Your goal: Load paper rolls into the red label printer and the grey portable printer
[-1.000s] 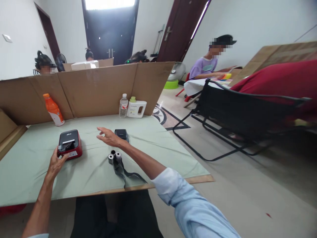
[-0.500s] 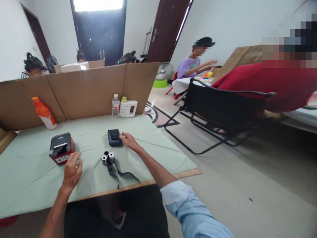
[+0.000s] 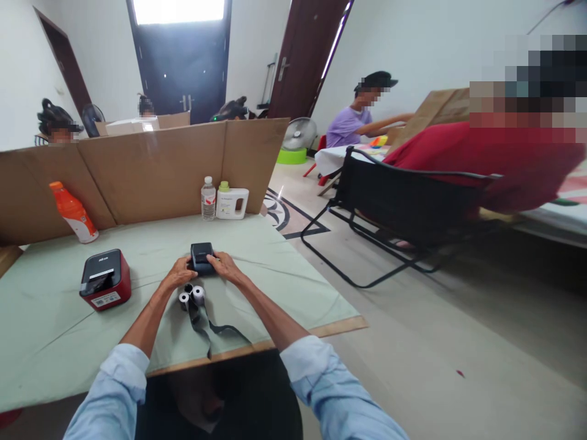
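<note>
A small black device (image 3: 202, 255) lies on the pale green cloth of the table (image 3: 284, 287). My left hand (image 3: 178, 274) holds its left side and my right hand (image 3: 224, 267) holds its right side, fingers curled on its edges. Just in front of it sit a few small paper rolls (image 3: 191, 295), with a dark strip (image 3: 208, 324) trailing toward the table's near edge. A red and black label printer (image 3: 105, 279) stands to the left, apart from both hands.
An orange bottle (image 3: 73, 212), a clear water bottle (image 3: 208, 199) and a white jug (image 3: 232, 201) stand against the cardboard partition (image 3: 151, 168). A black folding chair (image 3: 403, 201) and a person in red are at right. Other people sit beyond.
My left hand left the red printer and moved right to the black device. My right hand closed on the device's other side. The view shifted slightly right.
</note>
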The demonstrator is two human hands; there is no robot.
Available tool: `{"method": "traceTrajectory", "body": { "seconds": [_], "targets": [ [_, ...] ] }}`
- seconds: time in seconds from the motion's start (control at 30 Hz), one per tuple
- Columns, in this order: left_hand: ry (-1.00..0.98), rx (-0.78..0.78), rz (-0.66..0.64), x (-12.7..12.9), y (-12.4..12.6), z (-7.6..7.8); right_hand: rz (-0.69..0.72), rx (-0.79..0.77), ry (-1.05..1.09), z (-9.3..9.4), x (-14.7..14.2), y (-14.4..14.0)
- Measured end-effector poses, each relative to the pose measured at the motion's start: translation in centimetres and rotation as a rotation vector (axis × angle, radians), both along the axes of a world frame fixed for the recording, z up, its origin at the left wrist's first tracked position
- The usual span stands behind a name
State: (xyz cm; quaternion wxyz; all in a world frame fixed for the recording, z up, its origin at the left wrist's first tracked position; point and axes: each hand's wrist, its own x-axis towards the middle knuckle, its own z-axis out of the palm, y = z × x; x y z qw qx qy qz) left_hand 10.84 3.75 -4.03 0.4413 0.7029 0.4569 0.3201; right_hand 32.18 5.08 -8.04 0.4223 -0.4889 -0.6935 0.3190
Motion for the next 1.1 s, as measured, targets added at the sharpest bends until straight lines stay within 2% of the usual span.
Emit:
{"method": "traceTrajectory", "body": {
  "seconds": [0.13, 0.23, 0.3, 0.4, 0.53, 0.67, 0.73, 0.8, 0.9, 1.0, 1.1],
  "targets": [
    [0.019, 0.136, 0.138, -4.1, -1.1, -0.3, 0.102, -0.003, 0.039, 0.8, -2.9, -0.2],
    [0.068, 0.155, 0.281, -7.2, -2.2, -0.6, 0.239, -0.021, 0.089, 1.4, -5.6, -0.4],
    [0.099, 0.141, 0.348, -8.5, -3.1, -1.0, 0.305, -0.054, 0.106, 1.3, -6.8, -0.6],
    [0.133, 0.168, 0.379, -9.5, -4.3, -1.8, 0.343, -0.150, 0.156, 0.4, -7.5, -1.0],
    [0.178, 0.187, 0.412, -10.1, -6.4, -1.9, 0.288, -0.239, 0.307, -1.5, -7.2, -1.5],
    [0.220, 0.319, 0.456, -9.8, -9.1, -0.4, 0.217, -0.217, 0.408, -2.7, -7.3, -1.9],
    [0.218, 0.359, 0.386, -8.7, -10.4, 0.6, 0.189, -0.189, 0.421, -2.9, -7.5, -2.0],
    [0.207, 0.338, 0.255, -7.2, -11.5, 1.3, 0.173, -0.177, 0.417, -3.0, -7.6, -2.2],
    [0.249, 0.305, 0.146, -5.3, -12.4, 1.4, 0.166, -0.184, 0.402, -3.1, -7.5, -2.4],
    [0.342, 0.354, 0.248, -5.0, -12.1, 1.1, 0.177, -0.199, 0.380, -3.1, -7.3, -2.6],
    [0.383, 0.408, 0.411, -6.3, -10.7, 1.2, 0.184, -0.185, 0.340, -2.8, -7.1, -2.8]
  ]
}}
